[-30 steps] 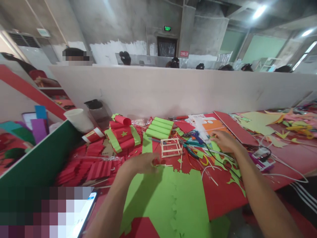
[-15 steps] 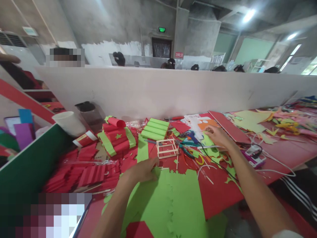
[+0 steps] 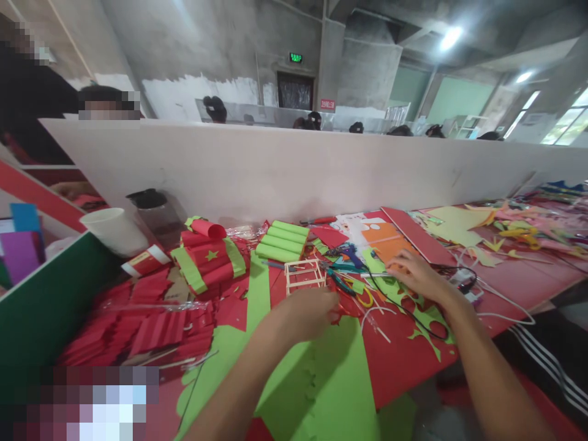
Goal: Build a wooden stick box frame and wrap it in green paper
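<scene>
My left hand (image 3: 316, 312) reaches over the light green foam sheet (image 3: 331, 373), at the near side of a small frame of wooden sticks (image 3: 305, 273). Its fingers are curled and partly hidden behind the hand; whatever they grip I cannot make out. Over green cut scraps (image 3: 416, 306) my right hand (image 3: 416, 275) is bent down, fingers close together, near a white stick. Anything between those fingertips is too small to tell. Pliers (image 3: 342, 284) with dark teal handles and yellow-handled scissors (image 3: 366, 298) lie between the hands.
A red-and-green piece with a star (image 3: 211, 255) and a ridged green panel (image 3: 282, 241) stand behind. Red foam pieces (image 3: 156, 327) pile up left, beside a white cup (image 3: 110, 231). A black cable (image 3: 390, 301) crosses the scraps. A pale partition (image 3: 275, 174) bounds the table.
My left hand has moved right and forward from the green sheet's edge to the stick frame's near side. My right hand has come down and a little closer over the scraps.
</scene>
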Demonstrator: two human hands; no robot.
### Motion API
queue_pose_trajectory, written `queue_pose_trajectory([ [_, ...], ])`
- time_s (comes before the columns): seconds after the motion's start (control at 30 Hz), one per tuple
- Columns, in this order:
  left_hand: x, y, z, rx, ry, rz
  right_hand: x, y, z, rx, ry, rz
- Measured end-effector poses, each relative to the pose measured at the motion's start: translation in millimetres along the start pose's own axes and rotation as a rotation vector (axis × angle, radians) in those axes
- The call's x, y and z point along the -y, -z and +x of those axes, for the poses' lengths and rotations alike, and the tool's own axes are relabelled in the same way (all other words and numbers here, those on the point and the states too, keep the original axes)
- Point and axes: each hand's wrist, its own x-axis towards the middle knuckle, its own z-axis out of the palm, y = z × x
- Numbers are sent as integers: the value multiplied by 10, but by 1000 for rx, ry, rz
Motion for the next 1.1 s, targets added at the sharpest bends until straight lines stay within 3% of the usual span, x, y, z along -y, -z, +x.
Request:
queue_pose_trajectory([
  [0.1, -325, -95, 555, -132, -277, 63, 5, -146, -108, 123, 24, -19],
  [0.23, -535, -372, 1209, -218, -379, 160, -52, -340, -126, 143, 5, -170],
  [0.33, -528, -581, 1432, -220, -368, 207, -102, -373, -107, 86, -44, -272],
  [0.43, -453, -681, 1456, -262, -336, 231, -132, -348, -111, 41, -87, -385],
  [0.53, -368, -659, 1410, -262, -302, 247, -94, -349, -134, -5, -99, -441],
  [0.77, -256, -564, 1359, -214, -203, 268, 75, -468, -103, 17, -4, -373],
  [1.1, -222, -572, 1350, -268, -75, 234, -60, -398, -22, -4, -9, -163],
])
